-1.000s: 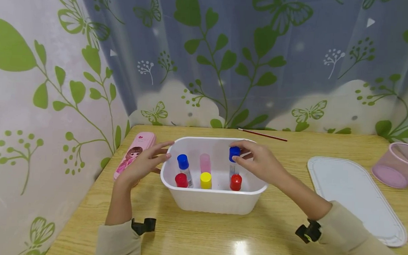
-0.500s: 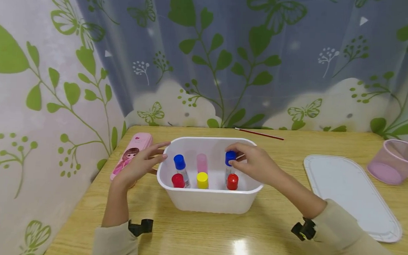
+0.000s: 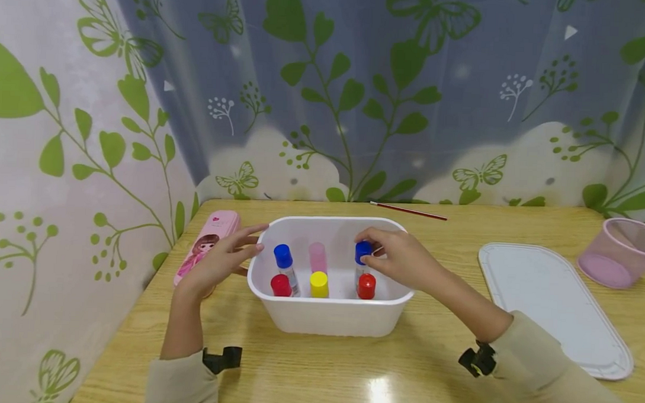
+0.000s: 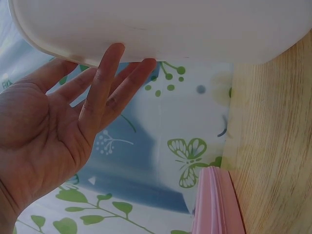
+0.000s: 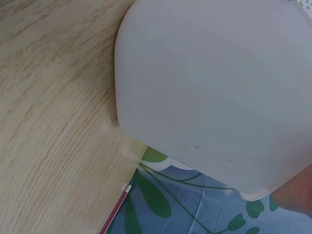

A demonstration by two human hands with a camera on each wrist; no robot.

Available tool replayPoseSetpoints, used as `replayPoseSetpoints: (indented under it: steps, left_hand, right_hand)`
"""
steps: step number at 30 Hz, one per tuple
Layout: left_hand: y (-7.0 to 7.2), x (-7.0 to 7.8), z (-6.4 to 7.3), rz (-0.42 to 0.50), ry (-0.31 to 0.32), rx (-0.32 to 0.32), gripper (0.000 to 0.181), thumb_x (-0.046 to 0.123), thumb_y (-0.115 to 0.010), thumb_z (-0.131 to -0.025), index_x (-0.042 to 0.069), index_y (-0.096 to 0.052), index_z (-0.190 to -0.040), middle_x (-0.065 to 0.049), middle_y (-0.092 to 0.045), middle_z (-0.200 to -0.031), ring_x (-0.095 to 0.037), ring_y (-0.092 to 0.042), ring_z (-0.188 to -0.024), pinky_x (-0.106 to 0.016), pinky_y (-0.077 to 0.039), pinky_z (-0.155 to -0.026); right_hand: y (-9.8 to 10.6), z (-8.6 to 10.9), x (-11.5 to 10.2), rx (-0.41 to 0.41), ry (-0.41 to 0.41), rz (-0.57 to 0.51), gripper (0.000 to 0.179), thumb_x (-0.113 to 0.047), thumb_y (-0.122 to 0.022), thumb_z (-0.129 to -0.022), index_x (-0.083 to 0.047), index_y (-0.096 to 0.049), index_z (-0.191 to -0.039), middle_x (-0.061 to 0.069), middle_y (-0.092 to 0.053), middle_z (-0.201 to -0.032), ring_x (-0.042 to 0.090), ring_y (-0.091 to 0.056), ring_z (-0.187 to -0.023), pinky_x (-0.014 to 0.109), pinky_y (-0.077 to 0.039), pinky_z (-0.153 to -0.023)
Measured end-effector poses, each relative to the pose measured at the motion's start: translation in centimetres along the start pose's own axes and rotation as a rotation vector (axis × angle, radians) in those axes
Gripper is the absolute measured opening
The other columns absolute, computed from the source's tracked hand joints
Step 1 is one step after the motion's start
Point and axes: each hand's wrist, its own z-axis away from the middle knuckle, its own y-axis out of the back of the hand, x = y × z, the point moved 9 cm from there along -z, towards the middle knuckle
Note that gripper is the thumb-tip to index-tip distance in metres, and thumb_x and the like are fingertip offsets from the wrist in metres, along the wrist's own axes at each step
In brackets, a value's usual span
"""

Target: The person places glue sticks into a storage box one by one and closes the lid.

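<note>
A white plastic bin (image 3: 331,317) stands on the table with several small capped bottles in it. My right hand (image 3: 406,258) reaches over the bin's right rim and pinches the blue cap of a clear bottle (image 3: 363,250), which stands upright inside. In front of that bottle is a red-capped one (image 3: 366,286). Another blue-capped bottle (image 3: 284,256), a red cap (image 3: 281,285), a yellow cap (image 3: 319,284) and a pink one (image 3: 317,257) fill the left and middle. My left hand (image 3: 221,260) has extended fingers touching the bin's left end; the left wrist view shows its palm (image 4: 39,126).
A pink pencil case (image 3: 209,242) with a doll picture lies left of the bin. Behind the bin is a thin dark-red brush (image 3: 410,211). To the right lie a white lid-like tray (image 3: 553,304) and a pink mesh basket (image 3: 614,253). A patterned curtain (image 3: 326,107) borders the table's back.
The head view has shifted slightly. My right hand keeps its pinch on the blue cap, which sits a little lower in the bin than a second ago. My left hand stays at the rim.
</note>
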Motion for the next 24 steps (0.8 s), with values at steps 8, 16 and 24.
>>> replayPoseSetpoints:
  steps: [8,16,24]
  left_hand:
    - [0.02,-0.06,0.02,-0.005,0.003,0.001,0.052,0.033,-0.053,-0.094,0.016,-0.038,-0.141,-0.018,-0.039,-0.134,-0.036,-0.044,-0.117,-0.047,-0.048,-0.080]
    - [0.03,0.05,0.06,-0.003,-0.007,-0.001,0.051,0.032,-0.053,-0.094,0.015,-0.038,-0.140,-0.018,-0.041,-0.133,-0.035,-0.045,-0.116,-0.048,-0.048,-0.080]
    - [0.05,0.10,0.13,-0.002,-0.005,0.001,0.051,0.032,-0.053,-0.094,0.016,-0.038,-0.140,-0.018,-0.041,-0.133,-0.034,-0.046,-0.115,-0.044,-0.050,-0.078]
  right_hand:
    - [-0.02,-0.02,0.07,0.004,-0.019,0.055,0.026,-0.011,-0.068,-0.083,-0.004,-0.061,-0.108,0.007,-0.064,-0.098,0.019,-0.062,-0.084,0.034,-0.051,-0.076]
    - [0.07,-0.10,0.18,0.008,-0.035,0.064,0.029,-0.012,-0.068,-0.084,-0.002,-0.061,-0.111,0.009,-0.063,-0.102,0.021,-0.062,-0.085,0.036,-0.051,-0.076]
    - [0.22,-0.14,0.26,0.026,-0.058,0.047,0.032,-0.011,-0.067,-0.084,0.000,-0.060,-0.113,0.010,-0.062,-0.106,0.021,-0.062,-0.086,0.036,-0.051,-0.075]
